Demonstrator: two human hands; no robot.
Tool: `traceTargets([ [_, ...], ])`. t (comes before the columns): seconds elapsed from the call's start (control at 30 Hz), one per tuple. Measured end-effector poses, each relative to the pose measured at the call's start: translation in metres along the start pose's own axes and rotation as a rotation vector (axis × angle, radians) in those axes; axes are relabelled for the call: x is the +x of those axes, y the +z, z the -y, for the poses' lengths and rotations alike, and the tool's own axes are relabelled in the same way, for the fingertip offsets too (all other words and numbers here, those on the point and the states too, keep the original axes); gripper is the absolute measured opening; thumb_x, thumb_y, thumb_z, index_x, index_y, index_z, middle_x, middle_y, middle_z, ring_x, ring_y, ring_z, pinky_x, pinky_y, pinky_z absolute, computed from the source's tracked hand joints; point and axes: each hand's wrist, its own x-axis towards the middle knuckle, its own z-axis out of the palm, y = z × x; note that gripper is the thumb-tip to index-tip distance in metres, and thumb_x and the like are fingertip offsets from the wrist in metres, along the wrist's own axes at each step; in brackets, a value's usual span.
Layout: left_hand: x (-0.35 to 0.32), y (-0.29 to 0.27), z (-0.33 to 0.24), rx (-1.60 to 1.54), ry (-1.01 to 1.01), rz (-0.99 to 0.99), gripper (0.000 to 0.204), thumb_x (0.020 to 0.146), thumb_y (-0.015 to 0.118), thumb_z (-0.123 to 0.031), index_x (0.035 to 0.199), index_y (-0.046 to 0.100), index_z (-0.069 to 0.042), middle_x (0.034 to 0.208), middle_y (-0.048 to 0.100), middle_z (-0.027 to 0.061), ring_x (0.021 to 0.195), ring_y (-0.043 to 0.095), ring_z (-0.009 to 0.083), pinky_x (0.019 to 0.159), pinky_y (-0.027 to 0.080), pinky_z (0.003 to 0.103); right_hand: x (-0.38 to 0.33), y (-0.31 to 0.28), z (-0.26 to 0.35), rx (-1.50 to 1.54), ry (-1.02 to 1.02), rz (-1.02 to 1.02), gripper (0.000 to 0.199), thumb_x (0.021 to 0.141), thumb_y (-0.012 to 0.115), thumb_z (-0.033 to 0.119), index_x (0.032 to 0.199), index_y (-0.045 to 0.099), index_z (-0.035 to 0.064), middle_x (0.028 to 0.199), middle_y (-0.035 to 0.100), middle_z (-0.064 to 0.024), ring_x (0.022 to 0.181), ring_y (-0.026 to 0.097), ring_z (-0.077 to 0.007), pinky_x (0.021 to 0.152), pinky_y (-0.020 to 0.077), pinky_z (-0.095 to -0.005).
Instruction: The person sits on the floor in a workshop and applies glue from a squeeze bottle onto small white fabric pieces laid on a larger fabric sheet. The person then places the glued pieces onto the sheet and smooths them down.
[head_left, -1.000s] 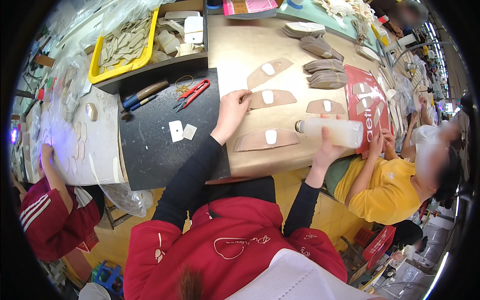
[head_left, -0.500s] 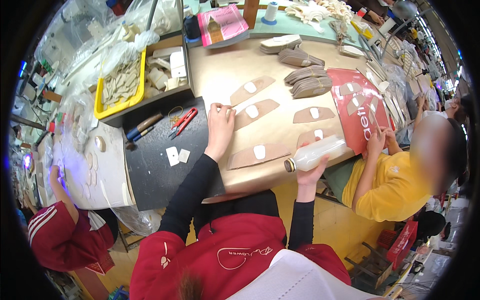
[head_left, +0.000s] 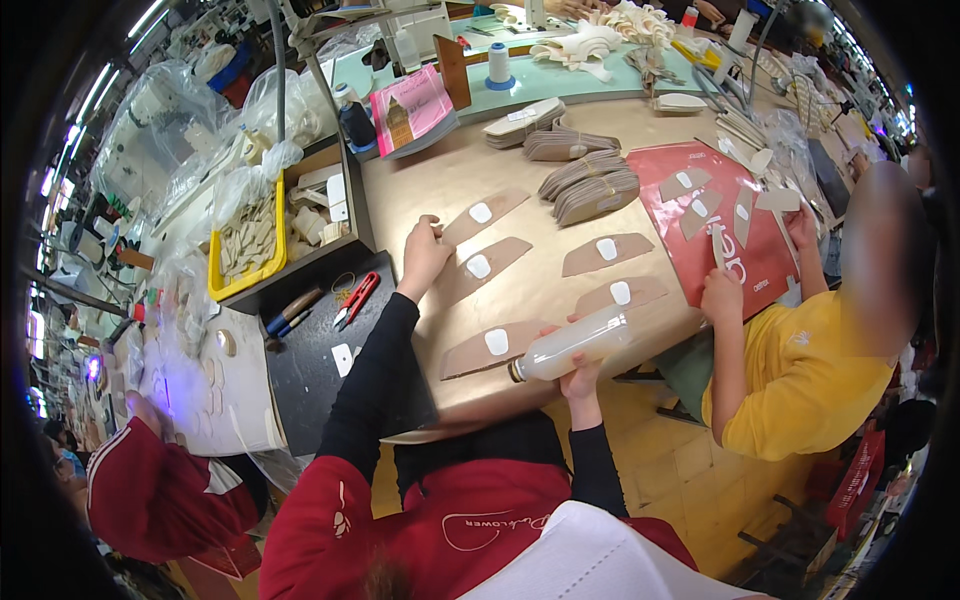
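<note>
My left hand (head_left: 427,258) is curled at the left end of a flat brown panel (head_left: 512,201) with a white patch on it; its fingertips seem to pinch that end. A second brown panel (head_left: 507,256) lies just below, and another panel (head_left: 460,355) rests near the table's front edge. My right hand (head_left: 580,377) grips a translucent bottle (head_left: 585,345) of milky white contents, tilted with its dark-capped end to the left. The bottle is above the table's front edge, partly over the lower panels. Two similar patched panels (head_left: 632,246) (head_left: 645,288) lie right of centre.
Stacked brown pieces (head_left: 597,200) lie at the back. A yellow tray (head_left: 278,230) of small pieces, red snips (head_left: 357,300) and a black mat (head_left: 385,385) are at left. A co-worker in yellow (head_left: 790,375) handles pieces over a red sheet (head_left: 660,195) at right.
The view has shifted. My left hand has moved from beside the second panel up to the upper panel's end. The bottle, still in my right hand, has moved left toward the front panel.
</note>
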Motion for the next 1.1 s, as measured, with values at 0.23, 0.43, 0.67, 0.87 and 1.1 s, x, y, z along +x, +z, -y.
traceTargets([
  [0.23, 0.018, -0.007, 0.011, -0.168, -0.181, 0.162, 0.015, 0.088, 0.066, -0.01, 0.091, 0.069, 0.004, 0.08, 0.07, 0.006, 0.069, 0.062, 0.0101, 0.064, 0.05, 0.024, -0.004, -0.004, -0.002, -0.109, 0.04, 0.079, 0.079, 0.075, 0.085, 0.036, 0.132, 0.042, 0.0012, 0.107, 0.066, -0.0251, 0.098, 0.068, -0.0346, 0.085, 0.0582, -0.0454],
  [0.43, 0.052, -0.003, 0.02, -0.525, -0.198, 0.038, 0.017, 0.091, 0.06, -0.008, 0.091, 0.073, 0.004, 0.078, 0.07, 0.0055, 0.069, 0.062, 0.009, 0.065, 0.05, 0.024, -0.003, -0.004, -0.005, -0.066, 0.04, 0.07, 0.08, 0.075, 0.085, 0.035, 0.133, 0.041, 0.0008, 0.108, 0.066, -0.0248, 0.098, 0.068, -0.0343, 0.085, 0.0583, -0.0455],
  [0.67, 0.069, -0.016, 0.03, -0.437, -0.237, -0.095, 0.03, 0.089, 0.065, -0.01, 0.114, 0.065, 0.006, 0.089, 0.068, 0.0083, 0.076, 0.065, 0.0128, 0.067, 0.051, 0.026, -0.003, -0.005, -0.005, -0.031, 0.021, 0.046, 0.077, 0.077, 0.084, 0.035, 0.132, 0.043, -0.0002, 0.106, 0.067, -0.0245, 0.098, 0.069, -0.0342, 0.085, 0.058, -0.0455],
  [0.87, 0.013, -0.04, 0.012, 0.093, -0.098, 0.281, 0.042, 0.086, 0.074, -0.031, 0.111, 0.067, 0.001, 0.089, 0.07, 0.0114, 0.082, 0.067, 0.0229, 0.075, 0.052, 0.033, -0.004, -0.003, -0.005, -0.082, 0.014, 0.043, 0.078, 0.077, 0.083, 0.037, 0.132, 0.042, 0.0008, 0.105, 0.066, -0.0234, 0.097, 0.068, -0.0354, 0.085, 0.0582, -0.0471],
  [1.1, -0.085, -0.032, -0.006, 0.368, 0.187, 0.204, 0.052, 0.07, 0.084, -0.027, 0.11, 0.063, -0.002, 0.11, 0.059, 0.0187, 0.104, 0.058, 0.0323, 0.093, 0.047, 0.038, -0.005, 0.0, -0.001, -0.056, 0.042, 0.01, 0.076, 0.078, 0.081, 0.039, 0.131, 0.042, 0.0014, 0.105, 0.066, -0.0231, 0.096, 0.068, -0.0354, 0.084, 0.058, -0.0474],
])
